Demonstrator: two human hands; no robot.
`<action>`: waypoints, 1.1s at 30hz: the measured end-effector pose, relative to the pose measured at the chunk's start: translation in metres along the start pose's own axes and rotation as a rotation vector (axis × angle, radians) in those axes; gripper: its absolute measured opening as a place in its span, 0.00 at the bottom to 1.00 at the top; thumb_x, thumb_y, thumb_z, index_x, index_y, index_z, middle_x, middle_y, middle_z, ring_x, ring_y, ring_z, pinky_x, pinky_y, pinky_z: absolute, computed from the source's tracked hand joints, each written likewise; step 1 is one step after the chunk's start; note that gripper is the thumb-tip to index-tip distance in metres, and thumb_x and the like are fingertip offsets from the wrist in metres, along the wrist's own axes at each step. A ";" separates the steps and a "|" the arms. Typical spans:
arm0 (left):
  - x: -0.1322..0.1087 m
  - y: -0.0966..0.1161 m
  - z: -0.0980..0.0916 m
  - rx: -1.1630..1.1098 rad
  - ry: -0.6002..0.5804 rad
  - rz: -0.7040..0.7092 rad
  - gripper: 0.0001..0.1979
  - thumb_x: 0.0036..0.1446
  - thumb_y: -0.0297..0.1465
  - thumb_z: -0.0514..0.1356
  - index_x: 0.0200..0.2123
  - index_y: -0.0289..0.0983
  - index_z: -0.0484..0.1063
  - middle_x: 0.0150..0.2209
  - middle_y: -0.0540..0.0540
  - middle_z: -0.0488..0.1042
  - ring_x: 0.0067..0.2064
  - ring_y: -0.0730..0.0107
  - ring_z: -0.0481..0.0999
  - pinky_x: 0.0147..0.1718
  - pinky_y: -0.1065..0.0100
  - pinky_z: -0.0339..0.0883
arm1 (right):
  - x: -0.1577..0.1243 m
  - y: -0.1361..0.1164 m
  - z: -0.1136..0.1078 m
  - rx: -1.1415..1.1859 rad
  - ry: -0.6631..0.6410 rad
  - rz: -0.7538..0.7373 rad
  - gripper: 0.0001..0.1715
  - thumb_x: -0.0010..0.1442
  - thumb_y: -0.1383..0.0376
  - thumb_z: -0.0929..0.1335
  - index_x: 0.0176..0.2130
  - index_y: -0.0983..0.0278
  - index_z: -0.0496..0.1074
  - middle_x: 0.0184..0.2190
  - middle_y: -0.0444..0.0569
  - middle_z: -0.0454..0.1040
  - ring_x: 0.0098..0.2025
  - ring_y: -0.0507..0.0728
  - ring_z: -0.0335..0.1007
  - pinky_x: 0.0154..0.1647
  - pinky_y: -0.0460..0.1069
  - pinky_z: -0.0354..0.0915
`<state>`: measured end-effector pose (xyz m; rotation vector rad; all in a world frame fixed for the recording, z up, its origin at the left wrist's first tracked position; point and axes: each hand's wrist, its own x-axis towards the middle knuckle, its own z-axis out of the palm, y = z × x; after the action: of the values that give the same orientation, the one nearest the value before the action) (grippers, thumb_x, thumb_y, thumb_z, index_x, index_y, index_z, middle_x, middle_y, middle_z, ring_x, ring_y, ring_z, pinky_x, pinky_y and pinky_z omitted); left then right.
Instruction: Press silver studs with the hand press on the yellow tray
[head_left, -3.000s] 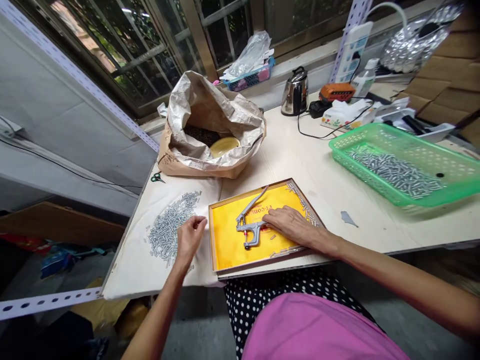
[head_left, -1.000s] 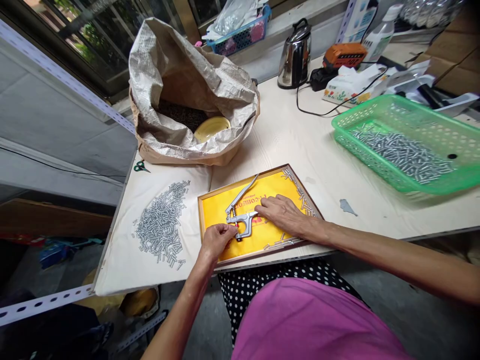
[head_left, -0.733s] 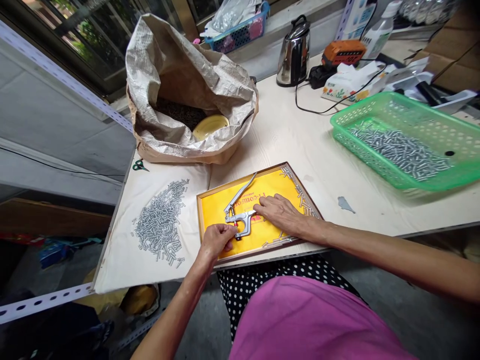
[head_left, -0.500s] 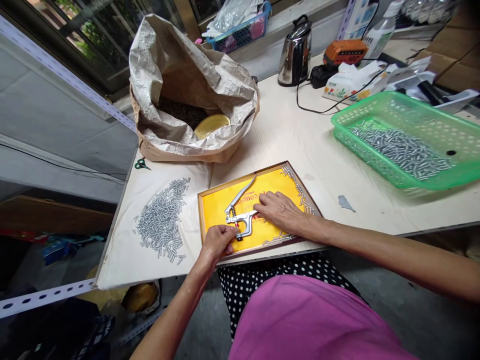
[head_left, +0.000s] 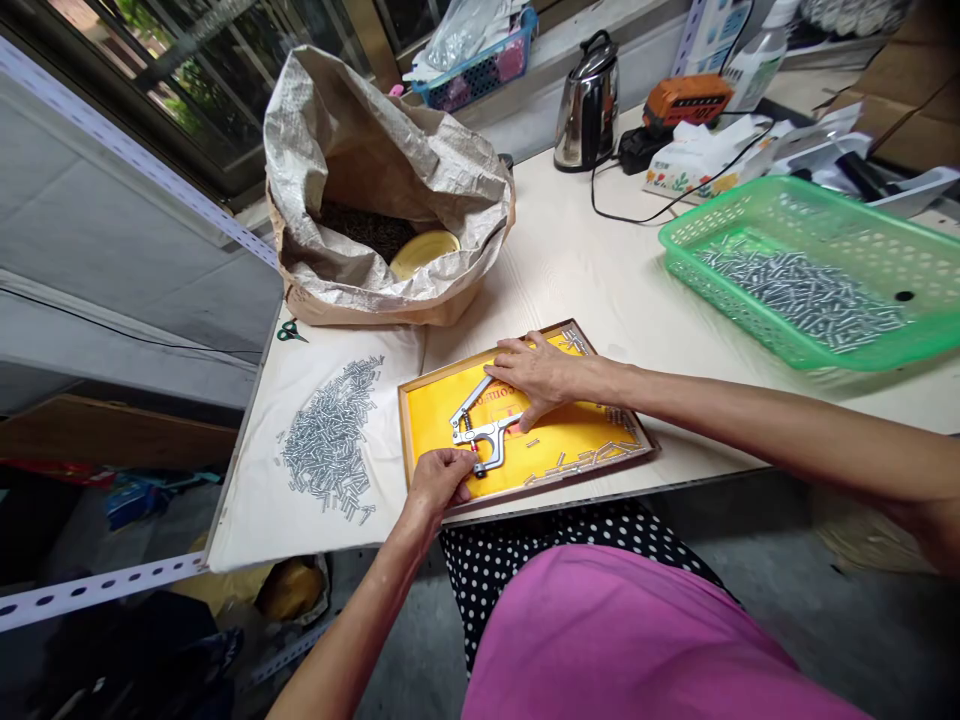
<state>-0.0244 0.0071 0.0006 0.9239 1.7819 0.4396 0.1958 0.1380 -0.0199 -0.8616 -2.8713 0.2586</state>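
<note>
Silver snap-fastener pliers (head_left: 471,436) lie over a yellow sheet inside a shallow brown-rimmed tray (head_left: 403,425). Around their handles is my right hand (head_left: 544,372), its fingers over the upper handle and its thumb at the lower one. The handles stand spread apart. At the jaw end, my left hand (head_left: 439,478) has thumb and forefinger pinched together; whatever is between them is too small to make out. Small metal pins (head_left: 592,460) lie along the tray's near and right edges. One loose pin (head_left: 532,442) rests near my right thumb.
To the left is a heap of metal pieces (head_left: 330,435) on white cloth, with green-handled scissors (head_left: 291,331) behind. A large open sack (head_left: 382,300) stands beyond the tray. At right sits a green basket (head_left: 750,315) of metal pieces; a kettle (head_left: 589,110) stands at the back.
My right hand has spread from a curled pose low in the tray and moved up onto the pliers' upper handle. A loose pin now shows below it. My left hand stays at the jaw.
</note>
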 end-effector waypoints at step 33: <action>0.033 0.050 0.023 1.209 0.160 1.041 0.19 0.67 0.40 0.53 0.54 0.34 0.65 0.48 0.37 0.71 0.49 0.54 0.69 0.45 0.57 0.67 | -0.027 -0.053 -0.016 -0.063 -0.034 0.291 0.12 0.66 0.68 0.64 0.46 0.71 0.73 0.43 0.59 0.75 0.47 0.63 0.65 0.43 0.54 0.57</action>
<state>0.0098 0.0613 0.0043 2.7457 1.4739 -0.0189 0.1925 0.0811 0.0043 -1.2999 -2.7897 0.2147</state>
